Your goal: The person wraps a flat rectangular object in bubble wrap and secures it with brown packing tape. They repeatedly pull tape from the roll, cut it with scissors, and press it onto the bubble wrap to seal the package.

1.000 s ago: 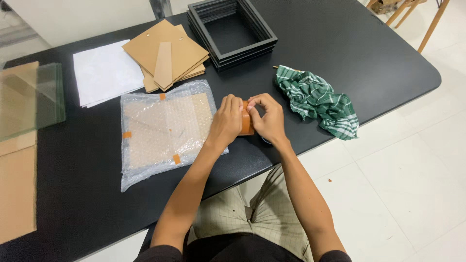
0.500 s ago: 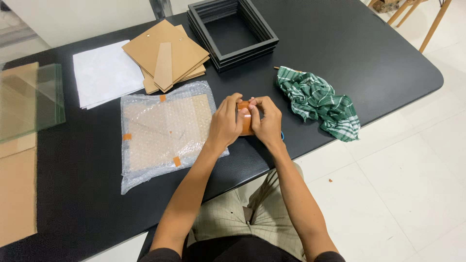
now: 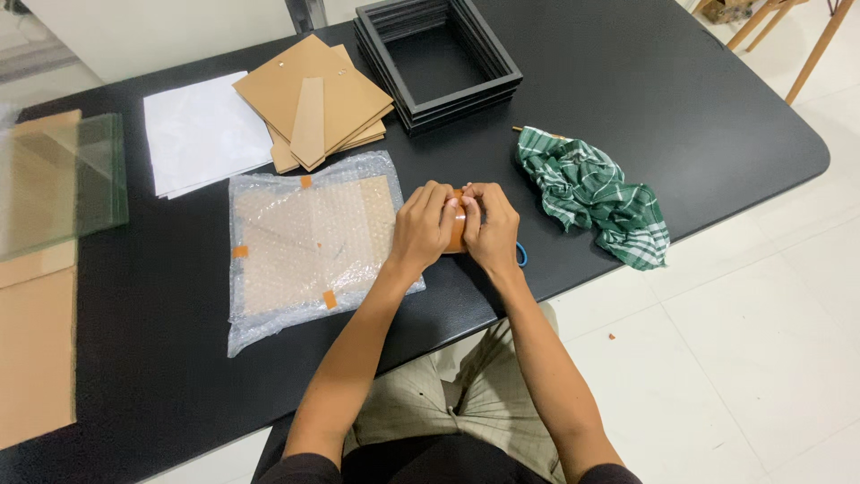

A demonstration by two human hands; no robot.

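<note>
Both hands on the tape roll (image 3: 456, 221), brown, held just above the bench (image 3: 627, 72) at its near edge, right beside the bubble-wrapped parcel (image 3: 313, 246). Left hand (image 3: 423, 226) wraps the roll from the left, grip pressed around its side. Right hand (image 3: 491, 224) closes in from the right, fingertips pinched at the top of the roll, probably picking at the loose tape end; the fingers hide the end itself, so can't confirm.

Doing this step well, my read:
- Left hand keeps the roll from turning while the right nail lifts the edge.
- Peel square to the roll, or the tape will likely split into a sliver.
- Pull the strip toward the parcel, which is already close.

Parcel: flat tan board-like thing inside clear bubble wrap, lying flat, a few short brown tape tabs already on the seams. Right edge sits under or against the left wrist.

Containers:
- Stack of black frames (image 3: 439, 56) at the far side, open middle, nothing in it that I can see, just the bench showing through.
- The bubble wrap is the only thing actually holding something.

Around it: cardboard sheets (image 3: 309, 99) stacked loosely behind the parcel, white paper (image 3: 197, 134) left of them, glass pane (image 3: 58, 179) at the left over more cardboard, green checked cloth (image 3: 596, 193) crumpled to the right. Something small and blue (image 3: 520, 255) peeks out by the right wrist, too hidden to name.
</note>
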